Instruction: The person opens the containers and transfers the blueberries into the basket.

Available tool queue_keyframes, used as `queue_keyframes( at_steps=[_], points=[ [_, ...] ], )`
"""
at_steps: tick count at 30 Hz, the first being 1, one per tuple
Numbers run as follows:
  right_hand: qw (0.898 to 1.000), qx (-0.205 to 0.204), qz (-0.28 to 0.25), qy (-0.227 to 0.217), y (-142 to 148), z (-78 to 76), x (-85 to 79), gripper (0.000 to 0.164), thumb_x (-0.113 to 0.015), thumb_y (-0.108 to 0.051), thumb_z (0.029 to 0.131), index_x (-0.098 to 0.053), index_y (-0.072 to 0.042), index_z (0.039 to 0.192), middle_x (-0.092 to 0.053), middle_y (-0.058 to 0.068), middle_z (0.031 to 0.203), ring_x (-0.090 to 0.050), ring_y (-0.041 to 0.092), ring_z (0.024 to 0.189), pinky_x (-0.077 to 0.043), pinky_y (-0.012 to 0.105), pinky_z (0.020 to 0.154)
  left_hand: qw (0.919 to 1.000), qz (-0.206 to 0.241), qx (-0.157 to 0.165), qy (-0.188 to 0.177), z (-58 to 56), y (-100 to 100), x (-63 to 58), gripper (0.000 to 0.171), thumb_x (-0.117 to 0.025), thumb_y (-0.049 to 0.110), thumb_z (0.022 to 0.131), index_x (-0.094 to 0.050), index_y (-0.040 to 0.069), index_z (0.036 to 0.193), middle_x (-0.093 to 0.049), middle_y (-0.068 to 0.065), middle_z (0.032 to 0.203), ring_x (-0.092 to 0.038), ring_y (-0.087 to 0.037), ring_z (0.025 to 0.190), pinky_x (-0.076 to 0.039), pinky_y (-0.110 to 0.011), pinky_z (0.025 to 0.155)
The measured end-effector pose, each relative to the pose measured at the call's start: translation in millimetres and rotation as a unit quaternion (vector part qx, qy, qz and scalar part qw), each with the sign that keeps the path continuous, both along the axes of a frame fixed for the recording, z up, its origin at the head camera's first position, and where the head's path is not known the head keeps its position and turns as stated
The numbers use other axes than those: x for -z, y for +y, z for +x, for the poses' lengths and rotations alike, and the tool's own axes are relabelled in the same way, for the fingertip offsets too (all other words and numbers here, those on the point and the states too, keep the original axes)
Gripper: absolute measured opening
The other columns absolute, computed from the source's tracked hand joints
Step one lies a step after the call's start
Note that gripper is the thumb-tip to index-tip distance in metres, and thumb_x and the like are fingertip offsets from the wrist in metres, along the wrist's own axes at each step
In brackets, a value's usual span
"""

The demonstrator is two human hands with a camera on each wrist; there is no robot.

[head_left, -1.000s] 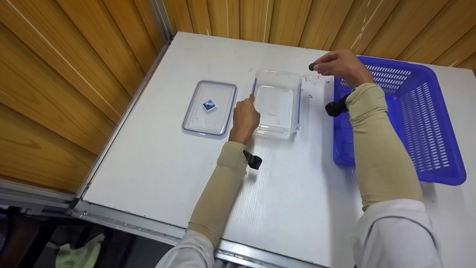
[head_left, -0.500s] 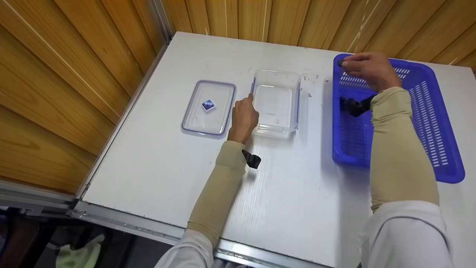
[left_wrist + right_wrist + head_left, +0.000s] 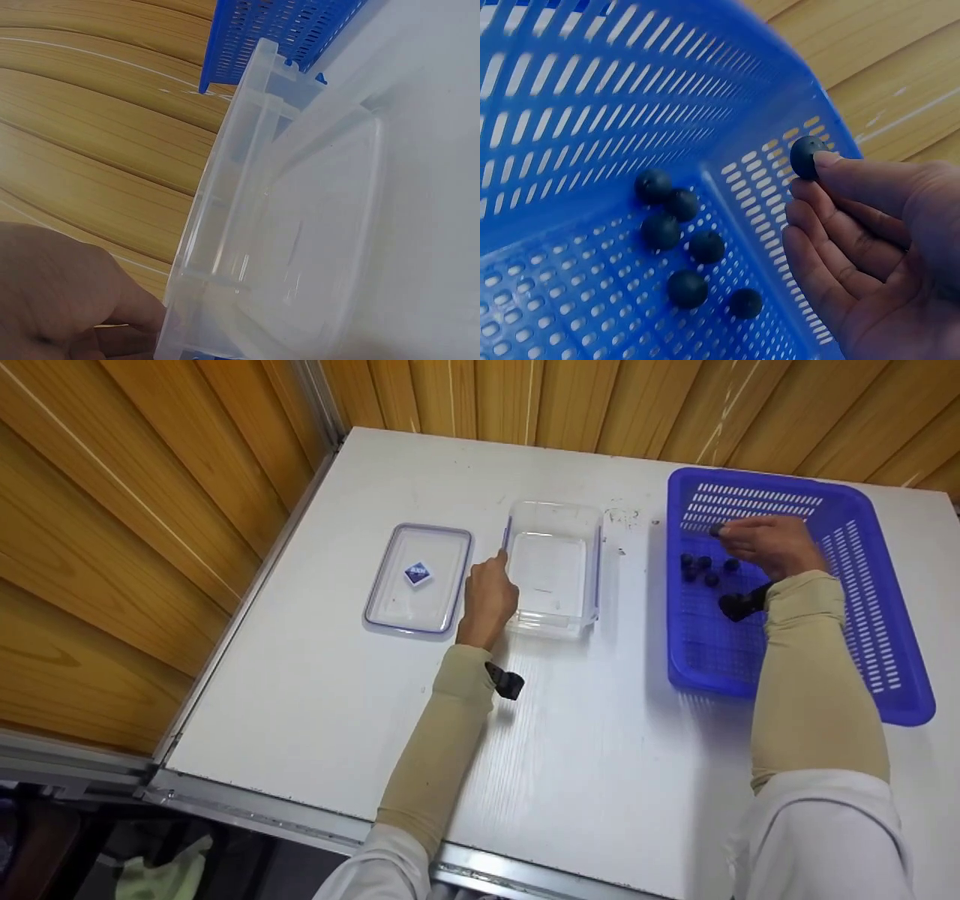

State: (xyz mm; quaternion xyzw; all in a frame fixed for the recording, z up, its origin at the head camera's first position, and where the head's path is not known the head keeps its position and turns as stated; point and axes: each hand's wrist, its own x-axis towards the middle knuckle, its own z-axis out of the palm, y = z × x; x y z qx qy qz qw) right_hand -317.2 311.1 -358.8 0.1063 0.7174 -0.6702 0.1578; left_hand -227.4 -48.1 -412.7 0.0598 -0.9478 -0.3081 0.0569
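My right hand (image 3: pixel 776 544) is over the blue basket (image 3: pixel 679 652), pinching a small dark round ball (image 3: pixel 806 156) between thumb and fingertips. Below it, several similar dark balls (image 3: pixel 688 289) lie grouped on the basket floor, toward its far left corner in the head view. My left hand (image 3: pixel 489 598) grips the left side of a clear plastic food container (image 3: pixel 555 622), which stands without its lid. In the left wrist view, the thumb and fingers meet the container's wall near the lower left. No balls show inside the container.
The container's lid (image 3: pixel 390 607), edged in blue, lies flat on the white table (image 3: pixel 585 765) left of my left hand, with a small blue-and-white label on it. Wood-panelled walls (image 3: pixel 495 405) border the table's back and left. A metal rail (image 3: pixel 262 815) runs along the front edge.
My right hand has carried the ball rightward from above the table and then down into the basket's opening. The left hand keeps its hold on the container.
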Motion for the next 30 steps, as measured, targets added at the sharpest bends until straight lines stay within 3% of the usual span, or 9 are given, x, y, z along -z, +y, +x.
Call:
queue_keyframes(
  at_steps=[5, 13, 23, 30],
  points=[
    [0.995, -0.021, 0.085, -0.040, 8, 2.7, 5.4, 0.011, -0.069, -0.011, 0.082, -0.072, -0.018, 0.074, -0.069, -0.006, 0.075, -0.065, 0.006, 0.072, -0.052, 0.019, 0.066, 1.0000, 0.002, -0.002, -0.004, -0.5, -2, -0.6, 0.050, -0.052, -0.003, 0.083, -0.049, 0.004, 0.133, -0.062, -0.017, 0.115, -0.061, -0.031, 0.101, -0.050, -0.037, 0.082],
    [0.972, -0.057, 0.201, -0.111, 20, 10.8, 12.4, 0.018, -0.067, -0.024, 0.084, -0.069, -0.025, 0.066, -0.064, -0.010, 0.067, -0.062, 0.008, 0.066, -0.051, 0.022, 0.066, 0.9999, 0.005, -0.003, -0.011, 0.8, -4, -1.3, 0.049, -0.050, -0.003, 0.086, -0.047, 0.004, 0.134, -0.061, -0.016, 0.117, -0.061, -0.030, 0.100, -0.051, -0.036, 0.080],
    [0.977, -0.055, 0.147, -0.147, 23, 13.7, 18.6, 0.027, -0.063, -0.011, 0.086, -0.068, -0.017, 0.061, -0.063, -0.006, 0.059, -0.062, 0.006, 0.057, -0.053, 0.020, 0.061, 0.9999, 0.009, -0.006, -0.005, 3.0, -4, -2.1, 0.049, -0.049, -0.002, 0.086, -0.047, 0.005, 0.134, -0.061, -0.015, 0.118, -0.061, -0.030, 0.102, -0.050, -0.036, 0.081],
    [0.968, -0.057, 0.181, -0.162, 22, 15.5, 19.4, 0.029, -0.062, -0.016, 0.088, -0.065, -0.018, 0.059, -0.062, -0.007, 0.058, -0.061, 0.005, 0.057, -0.051, 0.019, 0.058, 0.9999, 0.009, -0.007, -0.008, 3.3, -5, -1.1, 0.049, -0.048, -0.002, 0.086, -0.047, 0.005, 0.134, -0.062, -0.016, 0.117, -0.062, -0.030, 0.100, -0.051, -0.037, 0.079]
  ],
)
